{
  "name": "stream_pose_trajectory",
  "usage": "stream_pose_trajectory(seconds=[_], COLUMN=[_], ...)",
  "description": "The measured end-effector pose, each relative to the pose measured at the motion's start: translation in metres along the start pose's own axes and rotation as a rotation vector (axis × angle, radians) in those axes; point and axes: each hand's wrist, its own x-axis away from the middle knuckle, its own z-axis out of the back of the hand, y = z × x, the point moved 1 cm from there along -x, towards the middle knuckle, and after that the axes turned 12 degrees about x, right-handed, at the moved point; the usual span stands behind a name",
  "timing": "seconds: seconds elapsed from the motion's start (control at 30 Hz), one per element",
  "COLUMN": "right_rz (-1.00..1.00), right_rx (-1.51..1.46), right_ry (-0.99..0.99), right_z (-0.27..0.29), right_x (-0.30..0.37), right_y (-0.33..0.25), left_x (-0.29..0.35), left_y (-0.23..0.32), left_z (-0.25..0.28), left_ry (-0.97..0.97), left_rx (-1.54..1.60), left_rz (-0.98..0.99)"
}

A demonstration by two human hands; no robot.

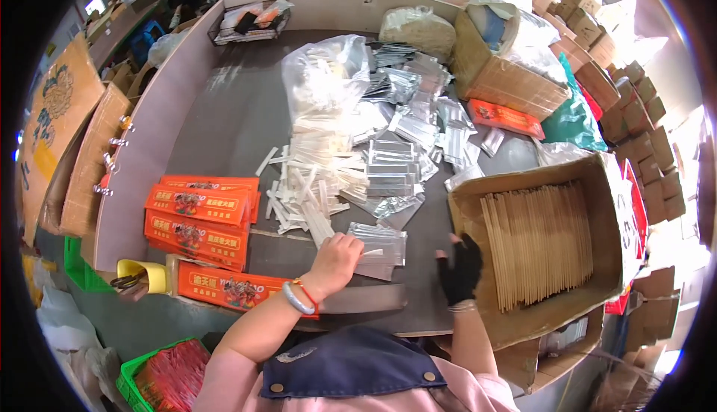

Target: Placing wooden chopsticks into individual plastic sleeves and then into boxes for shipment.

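1. The left hand [337,262], bare, is resting with curled fingers at the near end of the white sticks [321,162], just beside a small stack of clear-and-silver packets [385,251]. The fingertips are pointing away from the camera and hiding one another, so I cannot tell whether they are grasping a stick or only touching.
2. A pale bangle [298,300] is circling the left wrist.
3. The right hand [459,270], in a black fingerless glove, is hanging with its fingers spread apart and holding nothing, near the left side of a cardboard carton [515,330].
4. Wooden chopsticks [538,244] are lying side by side inside that carton.
5. The white sticks are spreading loosely over the middle of the grey tabletop [224,113], while a clear plastic bag [325,76] is lying at the far end of the pile.
6. More silvery packets [396,169] are lying in a scattered heap right of the sticks.
7. Red printed sleeves [196,236] are overlapping on the left; another red sleeve [231,287] is lying nearer the person, partly under the left forearm.
8. Beside it, a yellow cup [153,276] is lying on its side, with dark scissor handles [131,283] showing at its mouth.
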Motion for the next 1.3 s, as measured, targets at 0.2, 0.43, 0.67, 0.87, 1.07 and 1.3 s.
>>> stream_pose_trajectory(seconds=[0.2, 0.43, 0.67, 0.87, 1.07, 1.3], right_rz=[-0.455, -0.490, -0.431, 0.259, 0.504, 0.239], right_rx=[0.374, 0.340, 0.183, -0.242, -0.309, -0.301], right_ry=[-0.267, -0.155, -0.054, -0.394, -0.519, -0.372], right_z=[0.022, 0.000, 0.004, 0.056, 0.013, -0.017], right_x=[0.035, 0.049, 0.062, 0.040, 0.054, 0.056], right_y=[0.071, 0.082, 0.085, -0.007, -0.049, -0.029], left_x=[-0.011, -0.017, 0.030, 0.075, 0.099, 0.083], left_y=[-0.007, 0.004, 0.033, 0.029, 0.032, 0.038], left_z=[-0.026, -0.016, 0.017, 0.033, 0.034, 0.026], left_ry=[-0.024, -0.054, -0.268, 0.002, -0.066, -0.110], left_rx=[-0.245, 0.046, 0.292, -0.026, -0.128, -0.158], left_rz=[0.064, 0.129, 0.332, 0.157, 0.157, 0.105])
